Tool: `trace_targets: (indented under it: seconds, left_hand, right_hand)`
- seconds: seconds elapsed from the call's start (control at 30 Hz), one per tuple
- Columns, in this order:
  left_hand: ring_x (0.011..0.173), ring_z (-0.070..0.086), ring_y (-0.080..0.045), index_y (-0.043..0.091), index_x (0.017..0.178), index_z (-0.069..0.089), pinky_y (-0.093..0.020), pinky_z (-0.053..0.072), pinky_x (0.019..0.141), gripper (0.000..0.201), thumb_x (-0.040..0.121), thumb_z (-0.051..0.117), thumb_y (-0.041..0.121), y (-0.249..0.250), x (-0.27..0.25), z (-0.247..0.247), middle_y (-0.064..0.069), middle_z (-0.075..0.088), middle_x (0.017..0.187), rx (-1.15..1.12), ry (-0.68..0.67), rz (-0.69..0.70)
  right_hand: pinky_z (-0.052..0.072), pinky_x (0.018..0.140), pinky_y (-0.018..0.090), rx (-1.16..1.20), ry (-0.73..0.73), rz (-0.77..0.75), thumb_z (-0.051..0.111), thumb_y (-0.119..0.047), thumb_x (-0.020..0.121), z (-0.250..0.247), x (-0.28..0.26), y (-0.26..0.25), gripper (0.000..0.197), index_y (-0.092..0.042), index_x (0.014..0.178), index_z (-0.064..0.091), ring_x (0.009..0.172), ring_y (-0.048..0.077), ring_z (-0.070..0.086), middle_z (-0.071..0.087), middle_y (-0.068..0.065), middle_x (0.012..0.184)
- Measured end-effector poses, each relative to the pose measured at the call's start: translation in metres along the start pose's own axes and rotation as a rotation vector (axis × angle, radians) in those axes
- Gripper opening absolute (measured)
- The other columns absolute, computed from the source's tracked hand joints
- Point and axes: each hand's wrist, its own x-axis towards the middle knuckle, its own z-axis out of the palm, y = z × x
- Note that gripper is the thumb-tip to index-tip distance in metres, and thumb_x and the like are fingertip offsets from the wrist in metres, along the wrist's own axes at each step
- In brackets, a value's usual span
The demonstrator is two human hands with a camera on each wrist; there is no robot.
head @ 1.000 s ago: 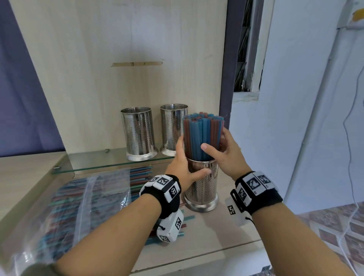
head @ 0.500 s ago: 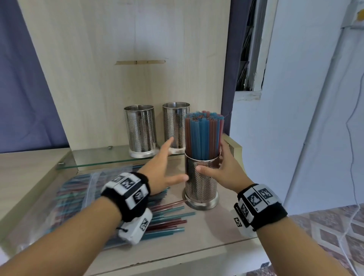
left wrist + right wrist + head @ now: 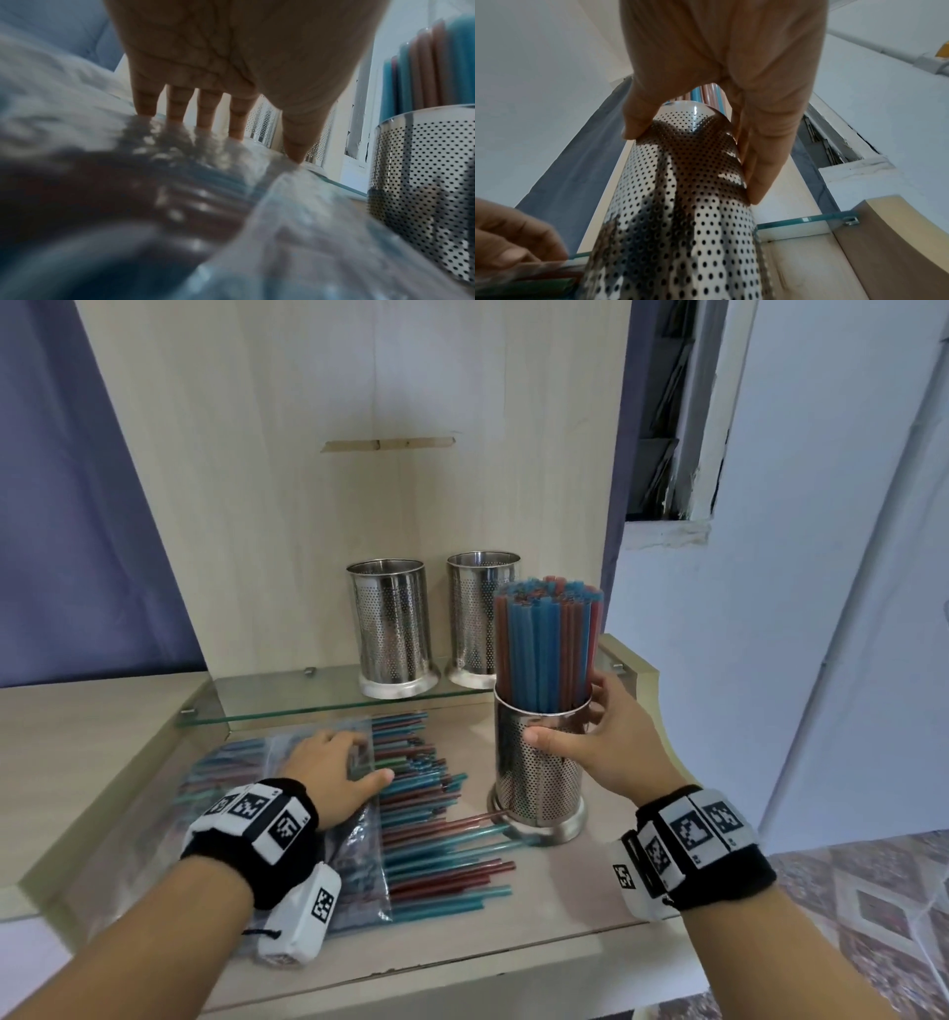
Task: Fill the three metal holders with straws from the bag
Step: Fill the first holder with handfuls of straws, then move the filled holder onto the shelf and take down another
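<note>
A perforated metal holder [image 3: 536, 783] packed with upright blue and red straws [image 3: 547, 649] stands on the wooden table. My right hand [image 3: 570, 721] grips it just under the rim, thumb in front and fingers behind; the right wrist view shows the right hand [image 3: 693, 156] wrapped round the holder [image 3: 680, 223]. My left hand [image 3: 367, 760] lies flat on the clear straw bag [image 3: 246, 762], fingers straight, as the left wrist view shows the left hand [image 3: 218, 138] on the bag [image 3: 102, 142]. Two empty holders [image 3: 393, 639] [image 3: 475, 618] stand on the glass shelf [image 3: 287, 695].
Loose red and blue straws [image 3: 441, 855] spill from the bag's mouth toward the filled holder's base. A wooden back panel [image 3: 359, 505] rises behind the shelf. The table's front edge [image 3: 462, 968] is near my wrists, and a white wall [image 3: 770, 660] stands to the right.
My left hand let go of the filled holder and moved down and left onto the bag. My right hand slid from the straws down to the holder's rim.
</note>
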Motion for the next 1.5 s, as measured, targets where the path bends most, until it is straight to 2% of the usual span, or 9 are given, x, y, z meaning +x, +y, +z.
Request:
trace_targets:
  seconds: [0.27,0.4,0.87,1.0,1.07,1.17,1.27,1.37,1.5]
  left_hand:
    - [0.132,0.039,-0.025,0.026,0.140,0.042,-0.042,0.035,0.109,0.073,0.081,0.059,0.065,-0.004,0.000,0.012,-0.004,0.044,0.142,0.029,0.020,0.012]
    - [0.132,0.039,-0.024,0.026,0.140,0.042,-0.040,0.035,0.109,0.072,0.080,0.062,0.062,-0.002,-0.001,0.012,-0.003,0.042,0.143,0.055,0.020,0.018]
    - [0.139,0.031,-0.023,0.030,0.143,0.037,-0.041,0.030,0.114,0.073,0.082,0.059,0.063,-0.001,-0.005,0.013,-0.001,0.032,0.152,0.088,0.010,0.016]
    - [0.137,0.034,-0.022,0.027,0.142,0.038,-0.039,0.032,0.112,0.073,0.082,0.060,0.062,0.000,-0.005,0.006,-0.002,0.035,0.149,0.059,-0.038,0.017]
    - [0.132,0.041,-0.021,0.023,0.142,0.038,-0.035,0.035,0.109,0.072,0.084,0.062,0.058,0.002,-0.002,-0.007,-0.004,0.040,0.146,0.007,-0.059,0.024]
    - [0.130,0.045,-0.022,0.018,0.143,0.037,-0.033,0.035,0.107,0.071,0.086,0.064,0.049,0.012,0.008,-0.042,-0.006,0.044,0.146,-0.091,0.015,0.071]
    - [0.135,0.040,-0.023,0.013,0.146,0.034,-0.032,0.030,0.109,0.073,0.087,0.066,0.043,0.027,0.028,-0.082,-0.008,0.040,0.150,-0.122,0.152,0.135]
    - [0.137,0.038,-0.024,0.013,0.148,0.027,-0.035,0.031,0.110,0.080,0.086,0.067,0.044,0.040,0.056,-0.111,-0.010,0.038,0.150,-0.144,0.283,0.152]
    - [0.132,0.044,-0.028,0.015,0.150,0.020,-0.036,0.035,0.107,0.090,0.082,0.070,0.047,0.052,0.093,-0.119,-0.015,0.039,0.147,-0.227,0.355,0.109]
  right_hand:
    - [0.049,0.070,0.008,-0.011,0.344,-0.066,0.092,-0.039,0.059,-0.039,0.025,-0.047,0.067,-0.022,0.116,0.060,0.083,-0.007,0.064,0.067,-0.016,0.095]
    - [0.052,0.087,0.021,-0.092,0.508,-0.100,0.087,-0.048,0.060,-0.058,0.075,-0.066,0.073,-0.022,0.121,0.058,0.096,0.004,0.065,0.066,-0.014,0.104]
    - [0.045,0.085,0.022,-0.173,0.401,0.022,0.084,-0.049,0.067,-0.023,0.164,-0.025,0.084,-0.016,0.135,0.048,0.107,0.016,0.062,0.064,-0.002,0.120]
    - [0.043,0.103,0.029,-0.145,0.330,0.051,0.081,-0.057,0.065,-0.019,0.169,-0.024,0.108,-0.014,0.149,0.029,0.125,0.021,0.054,0.054,0.003,0.139]
    - [0.034,0.114,0.043,-0.255,0.437,-0.007,0.077,-0.065,0.061,-0.011,0.166,-0.028,0.121,-0.016,0.154,0.017,0.139,0.030,0.039,0.038,0.012,0.153]
    - [0.028,0.110,0.047,-0.495,0.607,-0.275,0.067,-0.062,0.071,0.010,0.152,-0.048,0.100,-0.019,0.152,0.027,0.136,0.037,0.035,0.035,0.015,0.152]
    - [0.031,0.112,0.038,-0.409,0.368,-0.498,0.068,-0.045,0.082,0.035,0.142,-0.063,0.080,-0.012,0.146,0.036,0.133,0.027,0.038,0.042,0.013,0.144]
    - [0.026,0.116,0.036,-0.304,0.171,-0.358,0.071,-0.043,0.084,0.056,0.145,-0.066,0.089,-0.012,0.152,0.024,0.141,0.026,0.029,0.031,0.014,0.151]
    - [0.023,0.119,0.043,-0.256,0.137,-0.145,0.074,-0.050,0.081,0.072,0.151,-0.069,0.105,-0.010,0.155,0.010,0.147,0.032,0.019,0.016,0.017,0.160]
